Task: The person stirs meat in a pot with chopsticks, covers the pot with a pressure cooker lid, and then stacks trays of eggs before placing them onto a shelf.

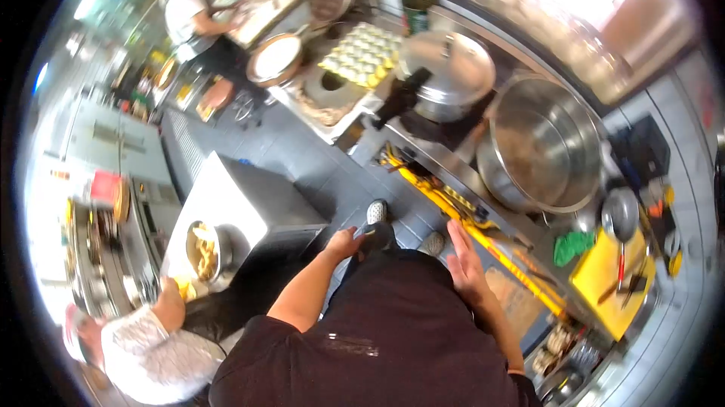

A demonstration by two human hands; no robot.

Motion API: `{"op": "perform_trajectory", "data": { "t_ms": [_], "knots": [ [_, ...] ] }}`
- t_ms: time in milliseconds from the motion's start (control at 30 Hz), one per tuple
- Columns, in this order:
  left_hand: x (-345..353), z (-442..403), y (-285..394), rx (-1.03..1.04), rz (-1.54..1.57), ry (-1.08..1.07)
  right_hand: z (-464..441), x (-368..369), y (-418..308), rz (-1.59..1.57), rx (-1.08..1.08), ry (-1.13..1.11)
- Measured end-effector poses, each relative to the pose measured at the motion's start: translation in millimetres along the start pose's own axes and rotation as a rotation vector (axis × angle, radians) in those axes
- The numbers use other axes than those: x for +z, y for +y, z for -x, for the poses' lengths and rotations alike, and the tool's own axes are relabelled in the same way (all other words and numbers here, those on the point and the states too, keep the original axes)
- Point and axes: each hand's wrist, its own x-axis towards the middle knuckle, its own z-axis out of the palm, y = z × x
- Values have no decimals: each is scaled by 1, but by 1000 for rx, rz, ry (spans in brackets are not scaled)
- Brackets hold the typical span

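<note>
My left hand (346, 244) is in front of my body, above the floor. Its fingers are closed, and a small dark bluish thing shows at the fingertips, too blurred to name. My right hand (467, 265) hangs with fingers stretched out and nothing in it. It is nearest to the yellow pipe (430, 194) along the stove front. Beyond that pipe stand a large steel pot (541, 147), with no lid on it, and a lidded pressure cooker (445, 78).
Eggs in a tray (362, 53) sit farther along the stove. A steel counter (226, 199) at left bears a bowl of pale food (205, 252); a person in white (162, 354) is beside it. Another person (189, 18) works at the back. A yellow cutting board (604, 279) lies right.
</note>
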Motion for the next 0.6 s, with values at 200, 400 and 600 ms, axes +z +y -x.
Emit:
{"op": "perform_trajectory", "data": {
  "t_ms": [200,400,600],
  "knots": [
    [-8,-2,-27,-27,192,216,18,25,56,-140,27,-129],
    [-48,-7,-68,-30,336,266,-7,55,51,20,109,-211],
    [-91,-28,-127,-1,359,233,-144,152,3,43,-147,-301]
  ]
}}
